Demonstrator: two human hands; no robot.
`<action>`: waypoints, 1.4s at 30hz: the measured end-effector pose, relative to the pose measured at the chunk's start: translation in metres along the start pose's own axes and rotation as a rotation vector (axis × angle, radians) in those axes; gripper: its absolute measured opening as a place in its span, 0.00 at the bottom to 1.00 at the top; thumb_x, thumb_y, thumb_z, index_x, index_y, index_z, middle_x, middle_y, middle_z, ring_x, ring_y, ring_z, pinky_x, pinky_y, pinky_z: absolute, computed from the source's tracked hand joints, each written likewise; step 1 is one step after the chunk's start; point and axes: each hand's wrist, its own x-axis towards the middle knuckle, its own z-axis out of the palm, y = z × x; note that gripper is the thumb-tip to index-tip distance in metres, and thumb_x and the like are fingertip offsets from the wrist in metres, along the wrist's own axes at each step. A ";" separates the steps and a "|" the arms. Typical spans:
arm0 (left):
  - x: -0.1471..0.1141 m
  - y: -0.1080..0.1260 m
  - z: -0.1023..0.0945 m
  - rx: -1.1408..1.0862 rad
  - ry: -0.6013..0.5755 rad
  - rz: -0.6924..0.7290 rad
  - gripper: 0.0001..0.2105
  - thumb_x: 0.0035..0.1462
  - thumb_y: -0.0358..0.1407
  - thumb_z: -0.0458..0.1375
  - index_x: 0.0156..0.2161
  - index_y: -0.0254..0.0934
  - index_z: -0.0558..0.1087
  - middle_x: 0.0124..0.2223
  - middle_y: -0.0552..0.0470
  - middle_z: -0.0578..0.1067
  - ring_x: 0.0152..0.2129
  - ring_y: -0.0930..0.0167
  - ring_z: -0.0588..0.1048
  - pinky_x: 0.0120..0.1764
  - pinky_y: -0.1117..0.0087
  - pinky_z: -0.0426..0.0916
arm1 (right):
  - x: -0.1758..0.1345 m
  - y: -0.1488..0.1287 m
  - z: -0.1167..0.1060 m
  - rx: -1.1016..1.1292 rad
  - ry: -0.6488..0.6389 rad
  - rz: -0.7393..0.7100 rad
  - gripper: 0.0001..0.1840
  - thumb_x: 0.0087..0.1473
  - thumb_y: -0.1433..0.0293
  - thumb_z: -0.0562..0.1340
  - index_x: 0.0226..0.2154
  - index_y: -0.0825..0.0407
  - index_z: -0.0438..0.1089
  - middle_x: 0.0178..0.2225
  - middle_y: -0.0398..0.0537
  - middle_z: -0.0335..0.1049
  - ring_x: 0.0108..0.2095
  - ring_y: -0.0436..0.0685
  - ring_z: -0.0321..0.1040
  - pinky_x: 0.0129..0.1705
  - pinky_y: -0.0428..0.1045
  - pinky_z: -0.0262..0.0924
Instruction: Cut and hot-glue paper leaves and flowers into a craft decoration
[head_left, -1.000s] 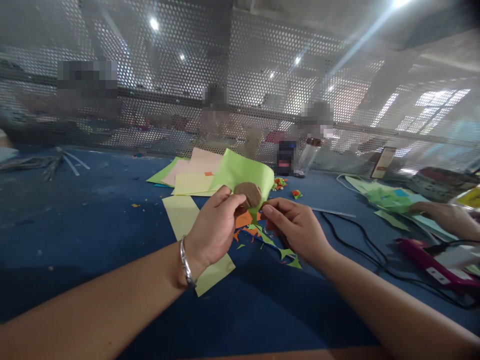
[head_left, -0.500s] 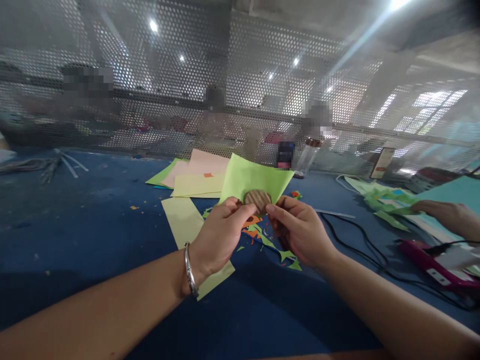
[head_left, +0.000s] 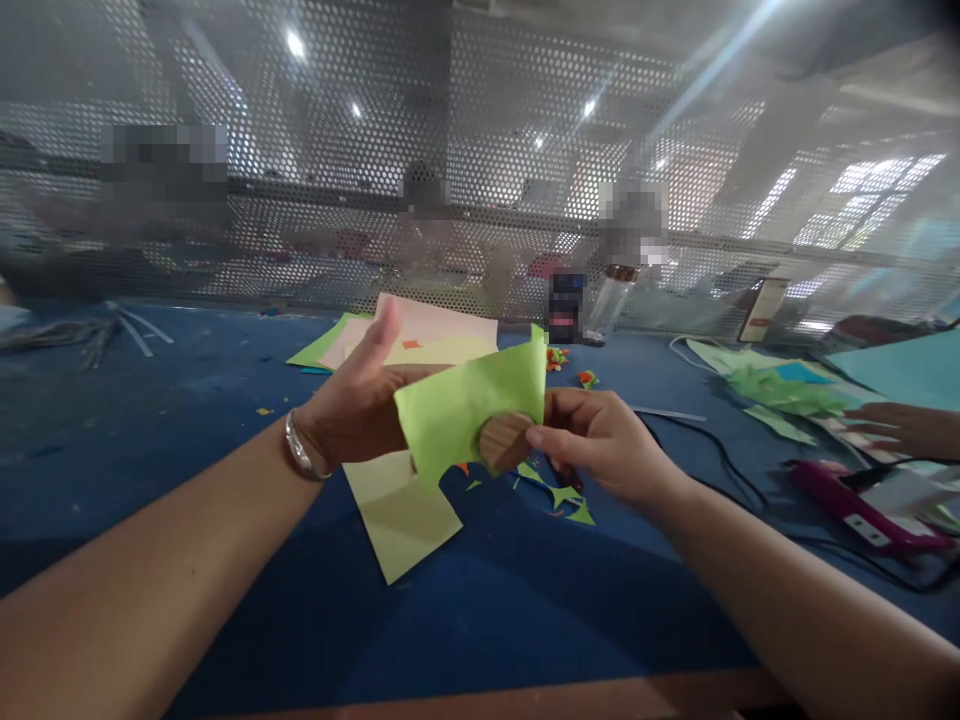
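Evidently, a light green sheet (head_left: 457, 405) takes up the middle of the frame, reaching from the left hand (head_left: 360, 410) across to the right hand (head_left: 600, 440). A round brown disc (head_left: 501, 442), its face striped like wood, lies against the sheet's lower right part, directly under the tip of the right thumb.

Around them, a perforated screen (head_left: 330, 150) fills the upper half of the frame, and a blue table (head_left: 450, 640) spreads across the lower half. Left of centre, pink papers (head_left: 439, 320) overlap with yellow and green ones behind the raised sheet, which hides part of them. A pale yellow sheet (head_left: 401, 530) lies at the lower centre, its top also covered. Toward the right edge, a co-worker's hand (head_left: 911, 430) is near a heap of green paper (head_left: 784, 395), above a magenta power strip (head_left: 817, 490). A clear bottle (head_left: 611, 305) stands by the foot of the screen, right of centre. Green scraps (head_left: 581, 513) are strewn below and right of the disc.

As for the grip, the right hand pinches the disc against the sheet, thumb in front and fingers behind. The left hand is loosened, its thumb raised well apart from fingers that pass behind the sheet's upper left corner; whether they touch it cannot be told.
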 end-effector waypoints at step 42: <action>0.018 -0.042 0.029 -0.096 0.258 0.075 0.16 0.52 0.37 0.69 0.46 0.35 0.80 0.44 0.41 0.82 0.41 0.56 0.80 0.41 0.59 0.76 | 0.018 0.018 -0.022 -1.204 0.060 0.239 0.09 0.48 0.63 0.62 0.24 0.51 0.72 0.24 0.48 0.73 0.27 0.56 0.67 0.28 0.49 0.49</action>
